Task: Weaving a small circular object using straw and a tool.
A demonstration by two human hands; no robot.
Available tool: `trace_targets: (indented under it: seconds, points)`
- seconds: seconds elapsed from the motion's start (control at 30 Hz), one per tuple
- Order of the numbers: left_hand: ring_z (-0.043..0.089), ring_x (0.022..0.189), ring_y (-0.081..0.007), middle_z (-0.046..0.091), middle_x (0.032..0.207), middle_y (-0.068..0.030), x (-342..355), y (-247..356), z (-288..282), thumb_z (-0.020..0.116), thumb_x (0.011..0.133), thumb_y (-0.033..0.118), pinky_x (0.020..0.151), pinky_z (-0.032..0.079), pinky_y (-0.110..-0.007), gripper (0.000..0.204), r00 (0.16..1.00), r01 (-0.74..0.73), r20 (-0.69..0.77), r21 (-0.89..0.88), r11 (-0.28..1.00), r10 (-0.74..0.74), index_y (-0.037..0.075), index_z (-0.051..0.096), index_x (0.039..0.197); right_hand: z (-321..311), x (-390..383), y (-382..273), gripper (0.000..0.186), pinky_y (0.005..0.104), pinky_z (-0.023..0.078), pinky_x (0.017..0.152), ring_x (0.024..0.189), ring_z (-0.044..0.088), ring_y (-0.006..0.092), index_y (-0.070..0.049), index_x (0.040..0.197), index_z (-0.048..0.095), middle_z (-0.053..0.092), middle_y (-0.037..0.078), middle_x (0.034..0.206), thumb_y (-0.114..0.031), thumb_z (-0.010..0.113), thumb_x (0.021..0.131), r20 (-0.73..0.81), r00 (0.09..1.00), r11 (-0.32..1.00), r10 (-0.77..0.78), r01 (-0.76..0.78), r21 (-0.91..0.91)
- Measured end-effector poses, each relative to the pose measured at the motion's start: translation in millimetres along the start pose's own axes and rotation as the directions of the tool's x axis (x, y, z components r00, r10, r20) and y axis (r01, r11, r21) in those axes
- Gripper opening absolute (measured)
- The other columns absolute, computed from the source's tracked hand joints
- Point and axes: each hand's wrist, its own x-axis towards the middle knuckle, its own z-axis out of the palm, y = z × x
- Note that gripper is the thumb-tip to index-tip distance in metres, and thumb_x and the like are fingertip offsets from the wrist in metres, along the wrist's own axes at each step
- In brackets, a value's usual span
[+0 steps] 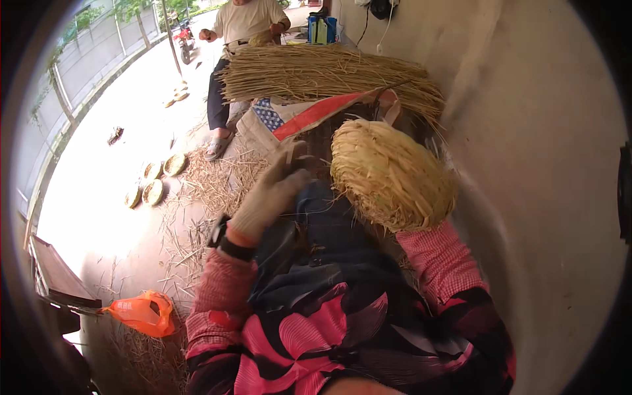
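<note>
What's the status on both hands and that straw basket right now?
Left hand gloved, fingers loosely open, holding nothing visible. Right hand hidden behind woven straw basket. Straw bundle beyond; nothing between the hand and the basket.

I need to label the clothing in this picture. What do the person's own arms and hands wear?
The left hand wears a pale beige fabric glove, with a black band at the wrist. Both forearms have red-and-white checked sleeve covers over a black garment with large pink petal shapes. The right hand is hidden.
</note>
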Motion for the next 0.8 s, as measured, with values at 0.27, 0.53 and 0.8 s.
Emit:
trace_targets:
  seconds: [0.27,0.53,0.8]
  points:
    - [0.066,0.108,-0.02,0.065,0.127,-0.0089,16,-44,-8,0.064,0.1,0.016,0.077,0.055,-0.028,0.014,0.963,-0.269,-0.167,-0.543,0.795,0.213,0.008,0.067,0.111,-66,38,11,0.043,0.0305,0.048,0.061,0.06,0.054,0.0181,-0.007,0.094,0.066,0.065,0.002,0.073,-0.05,0.062,0.1,0.015,0.982,0.175,-0.188,0.048,-0.983]
    - [0.065,0.082,-0.0198,0.071,0.102,-0.0084,-26,-44,-37,0.055,0.103,0.024,0.06,0.048,-0.028,0.018,0.993,0.122,-0.089,0.743,0.658,-0.083,0.008,0.06,0.096,-70,23,61,0.045,0.0441,0.05,0.054,0.065,0.065,0.0324,-0.01,0.078,0.054,0.063,0.009,0.072,-0.051,0.063,0.095,0.381,0.883,-0.492,-0.274,0.211,-0.844]
    - [0.047,0.058,-0.0116,0.054,0.074,-0.0017,0,-74,-33,0.051,0.104,0.023,0.048,0.036,-0.023,0.017,0.945,-0.018,-0.23,-0.749,0.662,-0.234,0.013,0.054,0.091,-54,20,79,0.031,0.0429,0.052,0.058,0.071,0.067,0.0323,-0.015,0.097,0.067,0.066,0.007,0.078,-0.044,0.057,0.1,0.454,0.873,-0.409,-0.176,0.355,-0.841]
